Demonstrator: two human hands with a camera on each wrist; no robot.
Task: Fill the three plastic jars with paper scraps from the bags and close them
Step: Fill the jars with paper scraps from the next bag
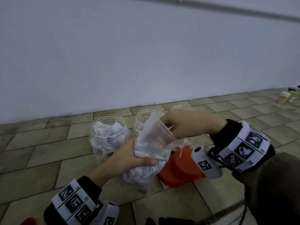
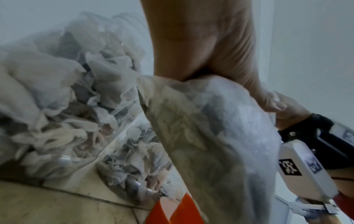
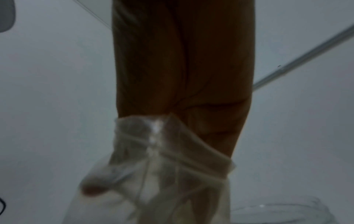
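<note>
Plastic bag of paper scraps, 2 hands around it

I read this as a bare indoor room, its kind unclear: olive tiled floor underfoot, a plain pale wall at twelve o'clock with a thin conduit running across it, and small containers standing at two o'clock.

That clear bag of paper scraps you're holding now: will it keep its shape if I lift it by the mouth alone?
Probably not. The bag looks like thin film, creased where the left hand grips its middle, so it should flop. Its paper scraps are loosely crumpled, so likely light. The right hand is inside the open mouth; tilted, scraps could spill.
</note>
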